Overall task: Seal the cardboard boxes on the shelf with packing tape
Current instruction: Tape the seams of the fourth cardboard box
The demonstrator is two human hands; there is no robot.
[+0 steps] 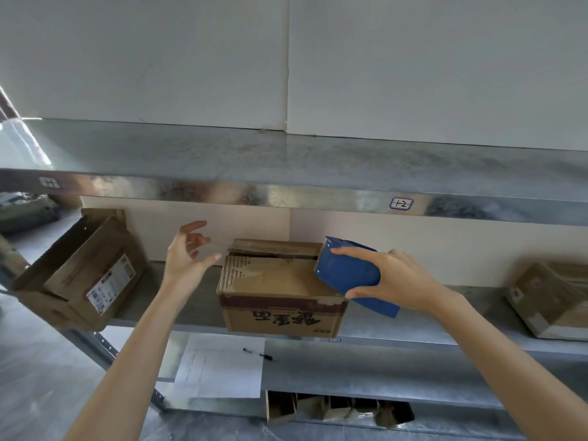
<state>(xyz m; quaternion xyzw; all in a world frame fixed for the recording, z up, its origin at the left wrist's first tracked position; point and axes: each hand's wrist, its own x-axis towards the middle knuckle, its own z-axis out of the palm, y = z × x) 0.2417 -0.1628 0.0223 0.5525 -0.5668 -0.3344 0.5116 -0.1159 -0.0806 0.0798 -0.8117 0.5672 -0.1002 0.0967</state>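
1. Your right hand [394, 278] was clamped on the blue tape dispenser [346, 272], with the thumb along its upper side and the fingers wrapped beneath. The dispenser's front end sat at the right end of the middle box's top.
2. Your left hand [187, 253] held nothing. Its fingers were apart and loosely bent, and the palm was turned toward the box, just beside its upper left corner. Whether the thumb tip touched the cardboard could not be told.
3. The middle box [280, 291] sat on the middle shelf [413, 326], between your two hands and at the shelf's front edge.
   - Its top flaps lay down, but a dark slit gaped along the seam toward the back.
   - At the left of the top, the outer paper was torn away and showed the ribbed layer.
   - A dark band ran across the upper front, with large black characters printed upside down below it.
4. On the same shelf, well apart to the left, the left box [79, 272] sat tilted with a white label on its face. The right box [553, 300] sat well apart on the other side, blurred and cut off by the frame edge.
5. Above you, the upper shelf [286, 160] was grey metal. Its front lip carried a small handwritten tag [401, 203].
6. Below, on the lower shelf [381, 370], a pen [258, 353] rested on the upper right part of a sheet of paper [222, 374]. Under that shelf sat an open carton [337, 405] with cardboard dividers.
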